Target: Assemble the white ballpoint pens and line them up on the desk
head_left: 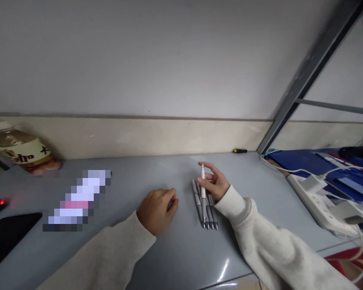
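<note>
My right hand (215,183) is closed around a white and grey click pen (203,189), held nearly upright with its tip pointing toward me. The index finger reaches over the push button at the pen's top. Under and beside it, several similar pens (197,199) with silver tips lie together on the grey desk, partly covered by the hand and the held pen. To their left, my left hand (159,209) rests on the desk in a loose fist. A dark gap shows between its thumb and fingers; what is inside, if anything, cannot be seen.
A phone with a blurred screen (78,199) lies on the left, near a labelled drink bottle (26,151) and a black flat object (12,237). A small black and yellow screwdriver (240,151) lies by the wall. At right, a white power strip (313,205) holds plugs and cables.
</note>
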### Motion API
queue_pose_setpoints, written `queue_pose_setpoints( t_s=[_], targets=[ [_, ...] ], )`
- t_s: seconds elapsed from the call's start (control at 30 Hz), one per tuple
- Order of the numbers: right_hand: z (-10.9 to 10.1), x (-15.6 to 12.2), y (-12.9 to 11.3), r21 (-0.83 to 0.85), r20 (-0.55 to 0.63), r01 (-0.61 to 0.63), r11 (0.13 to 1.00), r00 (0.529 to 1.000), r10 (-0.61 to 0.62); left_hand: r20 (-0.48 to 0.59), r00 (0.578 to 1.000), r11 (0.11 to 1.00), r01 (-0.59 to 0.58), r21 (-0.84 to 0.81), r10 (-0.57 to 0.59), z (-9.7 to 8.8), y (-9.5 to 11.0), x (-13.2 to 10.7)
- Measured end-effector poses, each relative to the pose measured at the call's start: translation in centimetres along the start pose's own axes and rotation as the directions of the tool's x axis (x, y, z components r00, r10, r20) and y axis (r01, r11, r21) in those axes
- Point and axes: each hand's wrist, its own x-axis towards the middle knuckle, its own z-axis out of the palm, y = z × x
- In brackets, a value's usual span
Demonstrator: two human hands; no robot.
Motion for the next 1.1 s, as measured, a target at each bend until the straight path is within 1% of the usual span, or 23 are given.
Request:
queue_pose_setpoints(
  t_s=[0.07, 0.2, 0.27, 0.33, 0.43, 0.5, 0.57, 0.6, 0.67, 0.7, 0.77, 0.83, 0.87, 0.9, 0.97, 1.03, 1.1],
  targets=[
    [0.2, -0.1, 0.3, -0.039, 0.014, 0.011, 0.999, 1.000, -0.011, -0.016, 0.999, 0.998, -0.042, -0.052, 0.041, 0.0, 0.0, -0.1],
    [0.8, -0.5, 0.5, -0.071, 0.055, -0.012, 0.997, 0.998, 0.016, -0.072, 0.991, 0.974, -0.123, -0.191, 0.111, -0.1, 0.3, -0.3],
    [1.0, -0.7, 0.5, -0.104, 0.055, -0.007, 0.995, 0.998, 0.013, -0.053, 0.988, 0.953, -0.155, -0.260, 0.146, -0.1, 0.5, -0.4],
    [1.1, -0.8, 0.5, -0.152, 0.045, 0.020, 0.988, 0.999, -0.014, -0.012, 0.983, 0.935, -0.176, -0.307, 0.181, -0.1, 0.5, -0.4],
    [0.9, -0.8, 0.4, -0.240, 0.037, 0.085, 0.967, 0.996, -0.078, 0.034, 0.980, 0.931, -0.175, -0.321, 0.196, 0.0, 0.5, -0.4],
    [0.6, -0.7, 0.3, -0.327, 0.032, 0.151, 0.933, 0.988, -0.149, 0.046, 0.980, 0.936, -0.171, -0.306, 0.194, 0.1, 0.3, -0.3],
    [0.0, -0.5, 0.0, -0.450, 0.012, 0.212, 0.868, 0.973, -0.231, 0.064, 0.977, 0.941, -0.174, -0.290, 0.201, 0.2, 0.2, -0.3],
    [-0.4, -0.4, -0.3, -0.524, -0.003, 0.222, 0.823, 0.965, -0.263, 0.075, 0.976, 0.943, -0.177, -0.282, 0.206, 0.2, 0.1, -0.4],
    [-1.2, -0.1, -0.8, -0.687, -0.032, 0.197, 0.700, 0.954, -0.300, 0.094, 0.972, 0.946, -0.183, -0.266, 0.214, 0.2, 0.1, -0.4],
    [-1.6, -0.1, -1.0, -0.766, -0.038, 0.160, 0.623, 0.956, -0.293, 0.099, 0.971, 0.947, -0.186, -0.260, 0.218, 0.2, 0.1, -0.4],
    [-2.3, 0.1, -1.3, -0.881, -0.046, 0.071, 0.467, 0.971, -0.234, 0.103, 0.968, 0.948, -0.198, -0.250, 0.230, 0.2, 0.1, -0.4],
    [-2.7, 0.2, -1.3, -0.942, -0.075, -0.021, 0.335, 0.986, -0.148, 0.111, 0.962, 0.947, -0.218, -0.238, 0.249, 0.3, 0.1, -0.4],
    [-2.8, 0.2, -1.3, -0.957, -0.087, -0.055, 0.285, 0.991, -0.103, 0.115, 0.959, 0.946, -0.228, -0.229, 0.259, 0.3, 0.1, -0.4],
    [-2.9, 0.2, -1.3, -0.966, -0.096, -0.078, 0.248, 0.994, -0.059, 0.120, 0.956, 0.946, -0.237, -0.219, 0.268, 0.4, 0.0, -0.4],
    [-2.7, 0.1, -1.2, -0.975, -0.092, -0.092, 0.203, 0.996, 0.011, 0.132, 0.952, 0.948, -0.248, -0.197, 0.276, 0.5, 0.0, -0.5],
    [-2.5, 0.1, -1.1, -0.979, -0.070, -0.078, 0.188, 0.996, 0.047, 0.145, 0.950, 0.952, -0.250, -0.178, 0.276, 0.6, 0.1, -0.5],
    [-2.2, 0.0, -1.1, -0.981, -0.043, -0.052, 0.188, 0.998, 0.056, 0.154, 0.950, 0.954, -0.247, -0.171, 0.273, 0.6, 0.1, -0.5]
  ],
)
